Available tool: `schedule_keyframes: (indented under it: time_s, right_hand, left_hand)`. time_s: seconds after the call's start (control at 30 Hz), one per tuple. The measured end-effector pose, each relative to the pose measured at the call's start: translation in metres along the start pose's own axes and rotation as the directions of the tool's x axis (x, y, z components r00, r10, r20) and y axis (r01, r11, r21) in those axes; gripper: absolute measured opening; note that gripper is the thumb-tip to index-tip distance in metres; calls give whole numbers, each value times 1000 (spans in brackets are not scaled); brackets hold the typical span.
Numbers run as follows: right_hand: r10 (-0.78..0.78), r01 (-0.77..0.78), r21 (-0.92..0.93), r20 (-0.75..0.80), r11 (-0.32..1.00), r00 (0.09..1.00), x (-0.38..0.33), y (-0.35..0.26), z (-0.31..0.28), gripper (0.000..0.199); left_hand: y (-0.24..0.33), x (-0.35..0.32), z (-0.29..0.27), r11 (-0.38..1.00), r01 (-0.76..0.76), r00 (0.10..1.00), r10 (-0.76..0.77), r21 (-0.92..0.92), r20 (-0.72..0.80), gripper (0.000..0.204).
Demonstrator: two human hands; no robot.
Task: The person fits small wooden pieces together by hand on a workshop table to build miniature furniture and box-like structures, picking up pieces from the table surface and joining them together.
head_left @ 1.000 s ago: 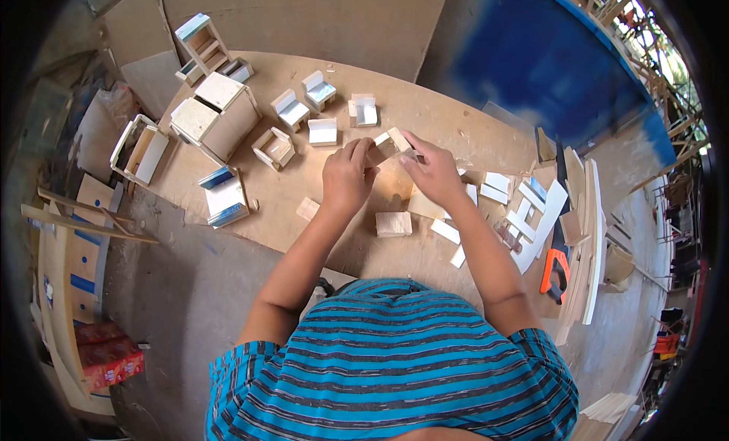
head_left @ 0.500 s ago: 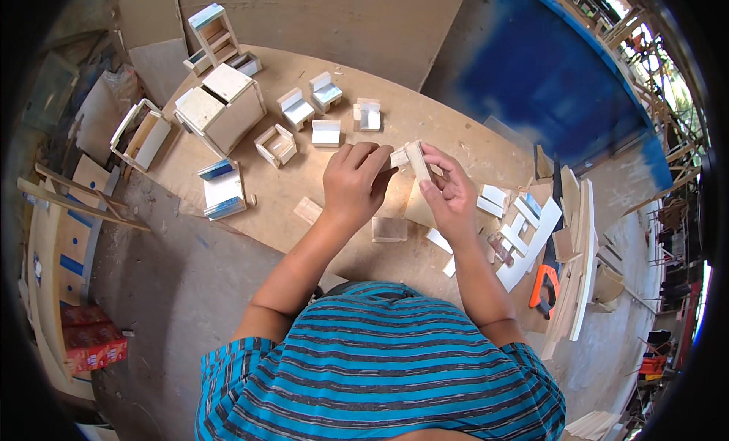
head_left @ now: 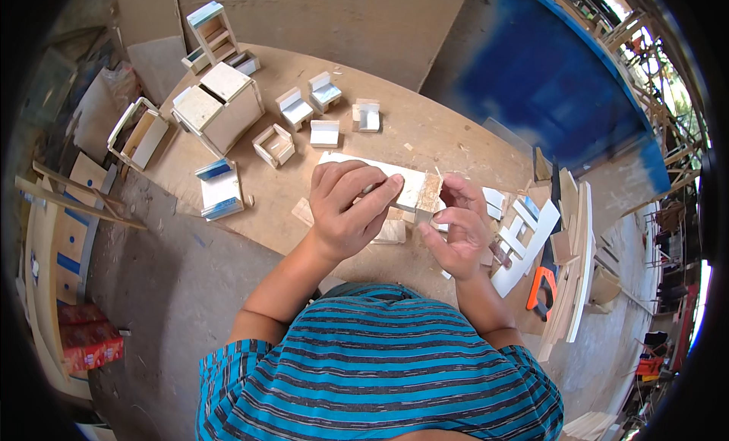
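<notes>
The left hand [head_left: 345, 209] covers the near end of the white wooden piece [head_left: 402, 184], and the thin tool between its fingers [head_left: 380, 189] is too small to identify. The right hand [head_left: 459, 232] hides small offcuts on the tabletop [head_left: 425, 130]. The striped shirt [head_left: 380, 365] conceals the tabletop's near edge.

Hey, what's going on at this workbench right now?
A person in a blue striped shirt is working on a small wooden piece over a round wooden table. The left hand holds a thin tool against the piece, though what kind is too small to tell, while the right hand steadies the piece's end. Finished miniature furniture, such as little chairs and a cabinet, sits farther back on the table. An orange-handled saw lies among offcuts to the right.
</notes>
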State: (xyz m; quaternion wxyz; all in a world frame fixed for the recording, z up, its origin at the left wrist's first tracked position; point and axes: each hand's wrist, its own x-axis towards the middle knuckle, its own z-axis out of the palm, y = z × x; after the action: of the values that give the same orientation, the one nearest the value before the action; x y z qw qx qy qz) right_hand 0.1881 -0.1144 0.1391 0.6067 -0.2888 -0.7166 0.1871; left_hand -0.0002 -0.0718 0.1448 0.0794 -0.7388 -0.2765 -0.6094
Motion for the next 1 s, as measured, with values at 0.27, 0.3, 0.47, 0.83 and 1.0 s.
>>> schedule_keyframes:
  time_s: [0.27,0.3,0.47,0.83,1.0]
  right_hand:
    - [44,-44,21,-1,999,999,4,-15,-11,35]
    - [124,-123,36,-18,992,992,8,-22,-6,40]
    - [315,-313,61,-39,948,948,9,-10,2,53]
    - [410,-410,9,25,912,912,1,-4,2,57]
    - [412,-409,-78,27,909,911,2,-3,7,56]
  left_hand:
    - [12,11,-9,997,-82,996,82,3,47,35]
    - [12,11,-8,997,-83,995,83,-2,49,35]
    - [3,7,5,1000,-19,985,21,-15,171,34]
    - [8,-3,6,997,63,947,-73,43,314,35]
    - [5,-9,13,988,129,914,-150,81,378,45]
